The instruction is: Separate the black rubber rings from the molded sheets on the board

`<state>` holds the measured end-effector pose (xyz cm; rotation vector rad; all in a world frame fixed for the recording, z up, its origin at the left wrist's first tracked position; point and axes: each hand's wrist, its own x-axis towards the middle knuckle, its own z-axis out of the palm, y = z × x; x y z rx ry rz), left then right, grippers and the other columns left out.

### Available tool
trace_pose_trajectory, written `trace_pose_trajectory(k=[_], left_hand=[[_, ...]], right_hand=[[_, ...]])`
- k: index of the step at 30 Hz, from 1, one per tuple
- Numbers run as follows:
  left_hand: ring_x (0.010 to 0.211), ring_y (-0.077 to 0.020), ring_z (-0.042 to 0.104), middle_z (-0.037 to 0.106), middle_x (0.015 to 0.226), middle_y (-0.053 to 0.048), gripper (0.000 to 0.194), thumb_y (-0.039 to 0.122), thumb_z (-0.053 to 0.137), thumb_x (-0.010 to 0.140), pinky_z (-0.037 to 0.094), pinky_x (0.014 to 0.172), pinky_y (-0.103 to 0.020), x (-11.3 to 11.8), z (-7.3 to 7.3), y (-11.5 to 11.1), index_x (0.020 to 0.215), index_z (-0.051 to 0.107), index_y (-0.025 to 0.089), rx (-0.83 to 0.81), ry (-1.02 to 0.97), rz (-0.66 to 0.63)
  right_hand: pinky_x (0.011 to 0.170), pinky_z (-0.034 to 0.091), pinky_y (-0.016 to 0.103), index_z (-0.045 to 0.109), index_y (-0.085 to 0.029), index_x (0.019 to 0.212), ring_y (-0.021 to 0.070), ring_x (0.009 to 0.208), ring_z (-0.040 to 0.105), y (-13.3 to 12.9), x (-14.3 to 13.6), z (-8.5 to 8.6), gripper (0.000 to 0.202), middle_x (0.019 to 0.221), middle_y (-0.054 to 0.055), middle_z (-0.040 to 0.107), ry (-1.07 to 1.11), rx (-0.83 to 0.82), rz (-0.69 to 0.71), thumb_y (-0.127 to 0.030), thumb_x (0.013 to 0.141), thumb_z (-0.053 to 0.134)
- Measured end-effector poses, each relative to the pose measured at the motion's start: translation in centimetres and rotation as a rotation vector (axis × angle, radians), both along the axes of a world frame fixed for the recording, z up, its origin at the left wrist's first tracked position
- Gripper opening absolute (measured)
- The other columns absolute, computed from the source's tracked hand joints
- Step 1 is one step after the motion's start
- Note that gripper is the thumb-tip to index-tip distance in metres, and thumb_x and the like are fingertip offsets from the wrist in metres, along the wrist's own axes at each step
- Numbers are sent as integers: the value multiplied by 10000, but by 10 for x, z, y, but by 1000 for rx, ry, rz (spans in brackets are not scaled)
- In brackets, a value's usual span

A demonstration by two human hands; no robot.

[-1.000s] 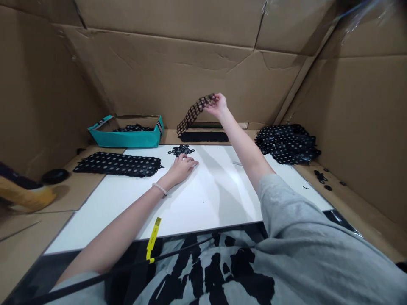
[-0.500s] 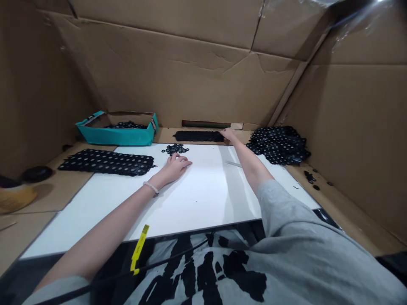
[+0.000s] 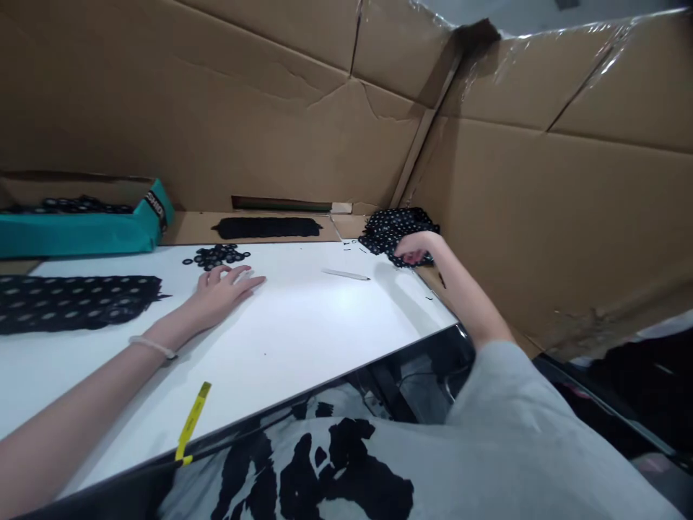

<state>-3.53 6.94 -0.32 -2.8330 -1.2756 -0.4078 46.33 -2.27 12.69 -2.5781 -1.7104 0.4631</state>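
Observation:
My left hand [image 3: 224,292] lies on the white board [image 3: 292,325] with its fingers spread, just in front of a small heap of black rings [image 3: 216,256]. It holds nothing. At the far right, my right hand [image 3: 416,247] is over the front of a pile of black sheets dotted with holes [image 3: 398,225]. Its fingers are curled; whether they pinch anything is hidden. A flat black strip [image 3: 268,227] lies along the back edge, apart from both hands. Between the hands a thin white pen-like stick [image 3: 346,274] rests on the board.
A teal box [image 3: 81,232] with black pieces inside stands at the back left. In front of it lies a black dotted sheet [image 3: 76,302]. Cardboard walls [image 3: 260,130] rise behind and to the right. A yellow tag [image 3: 193,422] hangs on a cord at the board's front edge.
The view has turned to the right. My right hand has left the black strip at the back and moved to the dotted pile on the right. My left hand stays by the rings.

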Motion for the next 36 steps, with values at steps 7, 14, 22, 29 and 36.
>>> trace_pose_trajectory(k=[7,14,22,29,36], left_hand=[[1380,-430,338,393,1600,-80,548,460,215,1032,253,1109,-643,3,7,-4,1472,532,382,-31,99,25],[1389,-416,313,370,1614,-60,570,505,191,1028,241,1128,-593,2,6,-2,1503,488,401,-47,152,113],[1394,-424,315,356,1614,-70,598,552,153,1020,255,1111,-595,4,9,-4,1517,458,420,-64,185,158],[1378,-436,321,354,1609,-88,620,564,128,1017,277,1083,-615,4,8,-4,1521,457,411,-51,198,158],[1367,-430,336,383,1591,-91,618,562,121,1018,272,1081,-611,6,8,-5,1511,467,423,-31,198,177]], right_hand=[[782,534,314,774,-136,931,259,838,712,-76,139,-48,280,862,117,755,-143,17,-179,-393,841,711],[835,511,261,779,-130,878,199,873,687,-61,159,-98,154,935,103,775,15,288,-187,-213,756,734],[665,509,242,787,-98,988,120,591,583,-71,177,-88,241,741,67,742,161,409,-310,-197,792,688],[584,511,197,766,-85,919,91,543,582,-107,177,-96,172,710,78,732,357,541,-423,-188,784,738],[633,573,208,739,-114,744,100,561,625,-136,169,-107,139,663,66,724,553,570,-567,-212,707,831]])
